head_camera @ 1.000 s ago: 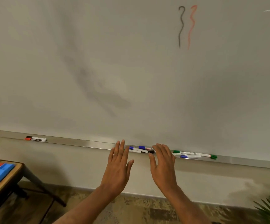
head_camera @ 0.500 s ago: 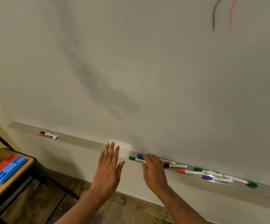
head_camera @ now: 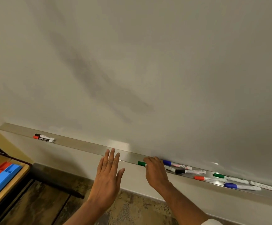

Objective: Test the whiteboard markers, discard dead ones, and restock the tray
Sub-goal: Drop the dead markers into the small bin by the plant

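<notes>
A metal marker tray (head_camera: 83, 144) runs along the bottom of the whiteboard (head_camera: 148, 62). My right hand (head_camera: 156, 174) rests on the tray with its fingers curled around a green-capped marker (head_camera: 141, 163), whose cap sticks out to the left of the hand. My left hand (head_camera: 109, 172) hovers flat and open just below the tray, holding nothing. Right of my right hand lie a blue marker (head_camera: 176, 164), a black marker (head_camera: 190, 171), a red marker (head_camera: 208, 178) and several more. A black and a red marker (head_camera: 44, 138) lie together far left on the tray.
A wooden table (head_camera: 6, 189) stands at the lower left, carrying red and blue plastic organisers (head_camera: 2, 177). A dark metal leg or bar runs under it across the patterned floor (head_camera: 132, 208). Grey smudges mark the whiteboard.
The view swung left and down, so the black and red test squiggles left the frame. My right hand's fingers curled onto the green-capped marker. My left hand stayed open.
</notes>
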